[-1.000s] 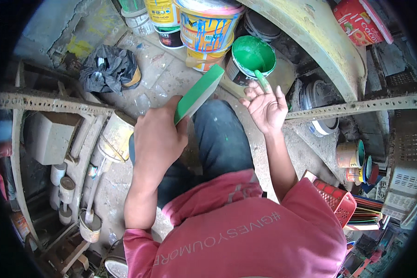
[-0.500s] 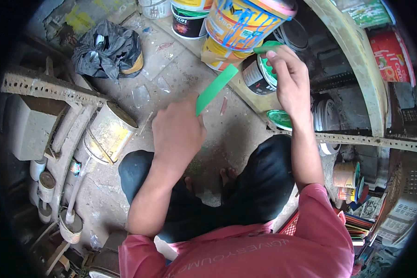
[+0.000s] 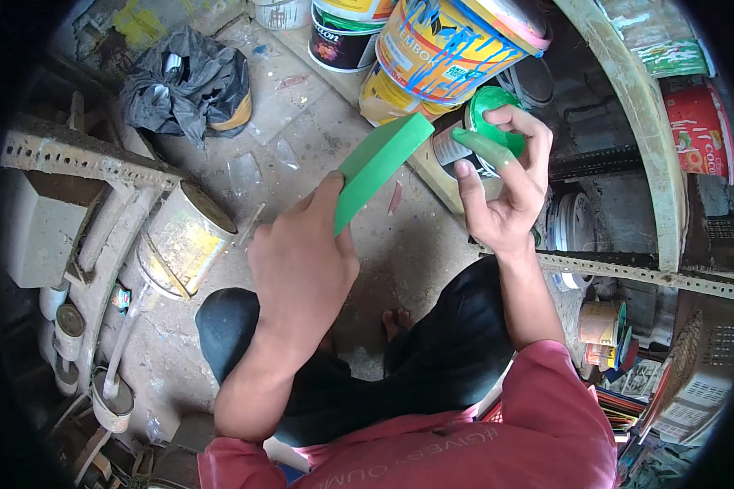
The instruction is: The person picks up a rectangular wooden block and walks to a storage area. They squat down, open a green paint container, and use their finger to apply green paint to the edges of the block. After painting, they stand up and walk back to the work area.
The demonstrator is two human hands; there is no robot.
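Note:
My left hand [image 3: 302, 269] is closed around a flat green block [image 3: 381, 163], like a painted board, held tilted up over the floor. One broad face of the block and its thin edge show. Just right of it, my right hand [image 3: 510, 196] is raised with its fingers curved and apart. Wet green paint coats the index finger, and nothing sits between finger and thumb. Behind that hand stands an open paint can [image 3: 448, 151] with a pale label; green paint covers its inside and rim. The hand hides part of the can.
A large yellow bucket [image 3: 440, 57] streaked with blue stands beyond the paint can, near a black tub [image 3: 340, 45]. At far left lies a black plastic bag [image 3: 183, 85]. A dirty white bucket [image 3: 183, 240] stands left, metal shelf rails [image 3: 628, 273] right.
My left hand has turned the green block so its broad face shows. The right hand has moved down and its fingers have spread, away from over the paint can's mouth.

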